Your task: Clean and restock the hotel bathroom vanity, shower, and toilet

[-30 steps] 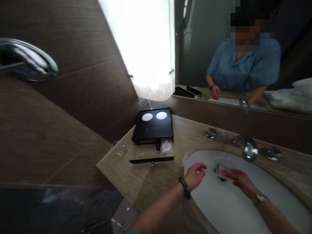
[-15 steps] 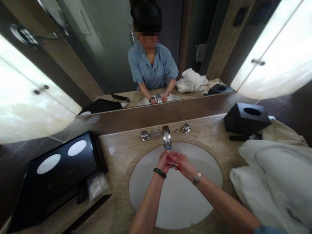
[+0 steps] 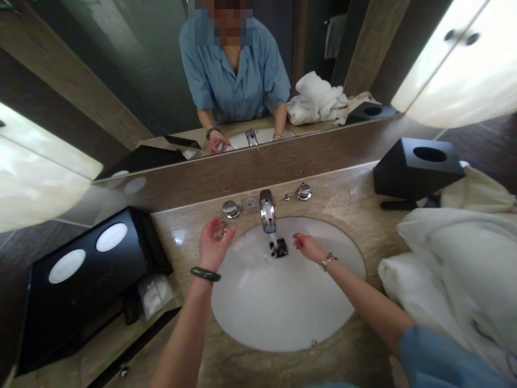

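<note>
At the left edge of the sink, seen in the head view, the left hand curves its fingers near a chrome knob. A clear thing glints between them; whether the grip closes on it, I cannot tell. Across from it, the right hand hangs over the sink with fingers loosely bent, and I cannot tell whether that grip is spread or pressed together. Between the hands, a dark thing, too small to name, shows in the sink below the tap. A green bangle rings the left wrist, a metal band the right. On the desk, a black case lies to the left; on the right, a black box stands behind white cloth.
</note>
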The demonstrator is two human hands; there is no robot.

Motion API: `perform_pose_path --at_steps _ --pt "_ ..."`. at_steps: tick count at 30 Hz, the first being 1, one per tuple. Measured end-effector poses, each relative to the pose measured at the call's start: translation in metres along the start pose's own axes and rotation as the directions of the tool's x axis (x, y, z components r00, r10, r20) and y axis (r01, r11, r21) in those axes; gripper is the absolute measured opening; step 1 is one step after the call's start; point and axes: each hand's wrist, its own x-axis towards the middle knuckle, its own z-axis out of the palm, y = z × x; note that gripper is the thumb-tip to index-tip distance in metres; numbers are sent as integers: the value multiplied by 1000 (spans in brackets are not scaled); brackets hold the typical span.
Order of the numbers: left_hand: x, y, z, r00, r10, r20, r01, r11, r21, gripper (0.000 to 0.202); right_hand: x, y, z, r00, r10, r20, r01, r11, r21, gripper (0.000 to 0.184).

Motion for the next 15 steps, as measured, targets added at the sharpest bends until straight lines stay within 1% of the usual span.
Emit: perform_pose_path --at_steps 1,2,3,5,6,8,10,12,13,15 --pt "8 -1 -15 993 112 -38 -106 985 136 62 4 6 6 998 53 25 -53 999 9 21" --pt "16 -3 -27 976 208 -57 -186 946 265 61 6 9 13 995 93 45 -94 995 25 22" --pt "24 -6 -36 959 275 -63 -234 901 365 60 8 11 22 990 132 57 -135 990 48 20" --pt "38 -14 -44 947 316 -63 -254 851 459 56 9 6 38 979 197 60 -202 973 114 12" --pt "44 -17 -44 947 316 -55 -253 842 477 54 9 1 45 974 218 58 -224 962 156 8" --pt "55 -21 -37 950 309 -47 -248 838 486 51 10 -15 56 970 237 60 -245 938 247 2" --pt "58 -19 -26 951 303 -62 -236 840 488 51 10 -35 64 972 224 78 -237 913 333 8" --pt "50 -12 -18 949 303 -91 -218 834 507 57 6 -54 69 978 174 112 -205 892 402 17" --pt "43 -8 -16 947 302 -108 -204 828 523 64 3 -62 70 982 138 127 -180 882 434 23" --pt "22 -2 -19 942 310 -128 -189 807 559 79 -1 -68 71 987 55 151 -123 862 492 36"
